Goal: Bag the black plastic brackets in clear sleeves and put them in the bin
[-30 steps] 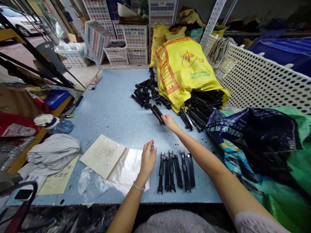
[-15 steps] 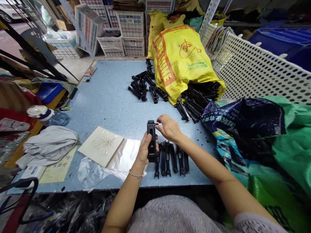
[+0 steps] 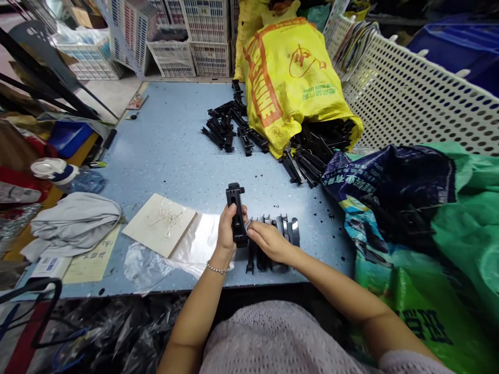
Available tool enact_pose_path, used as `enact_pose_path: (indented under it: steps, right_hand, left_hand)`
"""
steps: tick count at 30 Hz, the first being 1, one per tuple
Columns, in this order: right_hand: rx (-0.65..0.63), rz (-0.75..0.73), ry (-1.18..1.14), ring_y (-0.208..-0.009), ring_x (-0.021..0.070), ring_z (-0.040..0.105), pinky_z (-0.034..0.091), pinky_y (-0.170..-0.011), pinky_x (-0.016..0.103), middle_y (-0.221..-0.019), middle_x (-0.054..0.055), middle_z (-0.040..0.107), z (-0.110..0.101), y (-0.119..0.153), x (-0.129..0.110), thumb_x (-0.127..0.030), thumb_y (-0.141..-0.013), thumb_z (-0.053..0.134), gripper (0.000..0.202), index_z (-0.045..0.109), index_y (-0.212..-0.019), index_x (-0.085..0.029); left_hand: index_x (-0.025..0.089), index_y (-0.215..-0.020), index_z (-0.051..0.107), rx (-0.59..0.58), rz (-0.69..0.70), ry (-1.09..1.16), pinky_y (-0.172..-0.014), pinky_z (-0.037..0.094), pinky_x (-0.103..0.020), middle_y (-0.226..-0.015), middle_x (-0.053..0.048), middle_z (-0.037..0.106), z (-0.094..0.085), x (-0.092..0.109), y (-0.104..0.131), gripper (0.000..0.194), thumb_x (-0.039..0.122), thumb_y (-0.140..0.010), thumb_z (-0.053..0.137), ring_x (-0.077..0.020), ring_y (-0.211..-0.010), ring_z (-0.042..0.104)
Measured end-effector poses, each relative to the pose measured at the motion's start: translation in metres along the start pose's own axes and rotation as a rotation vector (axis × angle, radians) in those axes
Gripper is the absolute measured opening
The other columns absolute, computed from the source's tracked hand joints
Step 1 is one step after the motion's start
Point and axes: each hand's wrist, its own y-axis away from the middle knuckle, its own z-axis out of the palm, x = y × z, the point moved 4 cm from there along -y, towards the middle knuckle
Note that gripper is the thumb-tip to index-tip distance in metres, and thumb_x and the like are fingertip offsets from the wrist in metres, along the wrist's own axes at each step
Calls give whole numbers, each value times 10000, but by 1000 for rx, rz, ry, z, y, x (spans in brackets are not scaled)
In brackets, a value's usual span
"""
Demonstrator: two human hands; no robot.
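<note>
My left hand [image 3: 228, 228] is wrapped around a long black plastic part [image 3: 236, 210], thumb across its front. The part stands nearly upright, with a slot along its face and a small knob jutting right near its top. My right hand [image 3: 271, 240] is at the part's lower right side, its fingers curled together. Whether they touch the part or pinch something small is hidden. Beneath and behind my right hand lies a row of several similar black parts [image 3: 295, 232] on the blue table [image 3: 163, 150], partly covered by the hand.
A yellow sack [image 3: 296, 78] spills black parts [image 3: 224, 127] across the back of the table. Left of my hands are a pale square board [image 3: 156, 221] with small pins and clear plastic [image 3: 198, 244]. A grey cloth [image 3: 76, 221], a bottle [image 3: 83, 179] and green bags [image 3: 468, 218] flank the table.
My right hand has come down from the part's top to its lower right side. My left hand still holds the part, and the view has tilted slightly downward.
</note>
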Motion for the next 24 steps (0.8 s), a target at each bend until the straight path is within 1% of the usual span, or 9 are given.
enact_pose_path:
  steps: [4,7,10,12,15,18,20,22,24]
  right_hand:
    - [-59,16,-119,-699,152,517,393,-695,280,-758,2,548,3,-2,1,-427,-1026,320,349,489,-808,-214]
    - [-49,38,-283,-667,137,504,393,-679,269,-707,-14,524,-14,-14,3,-457,-1006,367,372,497,-764,-206]
    - [27,49,-368,-647,132,470,382,-638,258,-687,-19,481,-49,-30,4,-490,-975,414,379,484,-734,-205]
    - [123,15,-268,-639,131,452,361,-628,257,-679,-19,466,-76,-37,-2,-481,-968,435,368,489,-730,-206]
    - [254,-84,-21,-633,135,443,335,-644,273,-661,-9,468,-97,-37,-21,-450,-981,421,373,498,-708,-208]
    - [285,-162,26,-625,135,446,330,-639,284,-651,1,483,-78,-26,-36,-447,-989,395,401,501,-688,-204]
    - [257,-120,-105,-604,126,446,335,-613,275,-640,-5,485,-50,-20,-33,-462,-988,395,417,496,-681,-200]
    - [217,16,-312,-568,114,426,333,-576,261,-610,-22,460,-21,-17,-18,-494,-975,411,438,468,-657,-199]
    - [176,178,-512,-519,103,372,312,-531,253,-560,-44,403,-3,-18,2,-546,-948,427,472,426,-622,-205]
  left_hand:
    - [198,-941,621,-38,189,-118,-546,451,-205,-901,-26,585,10,18,4,311,495,-855,592,-87,-636,525]
    - [262,-1149,639,-94,388,-432,-808,538,-309,-1161,-69,555,16,46,21,402,442,-796,703,-193,-962,597]
    - [376,-1229,636,-293,575,-812,-1162,325,-488,-1459,-23,348,25,58,54,523,272,-736,780,-321,-1396,329]
    - [409,-1207,659,-435,562,-971,-1230,112,-555,-1574,47,169,28,46,73,463,228,-785,721,-347,-1499,73]
    - [360,-1260,645,-495,270,-859,-1228,25,-580,-1634,60,49,20,11,74,437,355,-825,687,-372,-1509,-62]
    - [271,-1270,644,-415,-27,-406,-1196,187,-594,-1570,-56,327,8,-9,46,622,681,-808,568,-395,-1497,107]
    - [222,-1249,646,-353,-104,-198,-1128,314,-606,-1476,-111,468,5,0,24,802,825,-794,376,-413,-1445,268]
    - [221,-1277,609,-326,-36,-192,-1083,382,-589,-1466,-122,475,8,25,8,790,812,-804,383,-402,-1395,369]
    - [254,-1294,576,-339,176,-403,-1104,375,-557,-1525,-102,392,17,53,8,641,652,-794,616,-375,-1402,367]
